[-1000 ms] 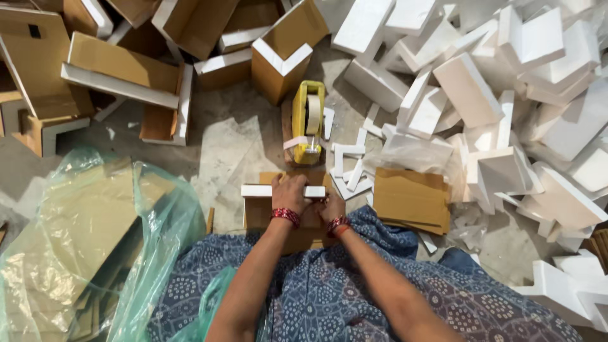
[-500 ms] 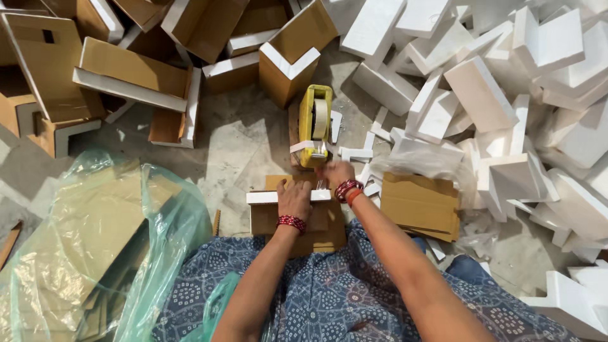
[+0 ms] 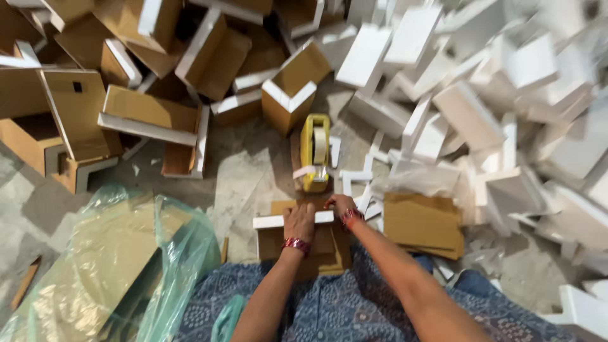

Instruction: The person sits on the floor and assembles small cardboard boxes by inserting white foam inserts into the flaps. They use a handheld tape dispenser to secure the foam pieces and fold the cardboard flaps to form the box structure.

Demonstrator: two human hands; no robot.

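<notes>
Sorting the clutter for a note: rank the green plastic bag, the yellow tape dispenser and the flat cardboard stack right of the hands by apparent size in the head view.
1. Green plastic bag, largest, though nearest the camera.
2. Flat cardboard stack.
3. Yellow tape dispenser, smallest, though farther off.

Clearance around the work area

Bare floor [image 3: 244, 177] lies open ahead-left. A yellow tape dispenser [image 3: 315, 152] blocks straight ahead, white foam pieces [image 3: 468, 120] crowd the right, cardboard boxes [image 3: 145, 114] the far left, a green plastic bag [image 3: 120, 259] the near left.
</notes>
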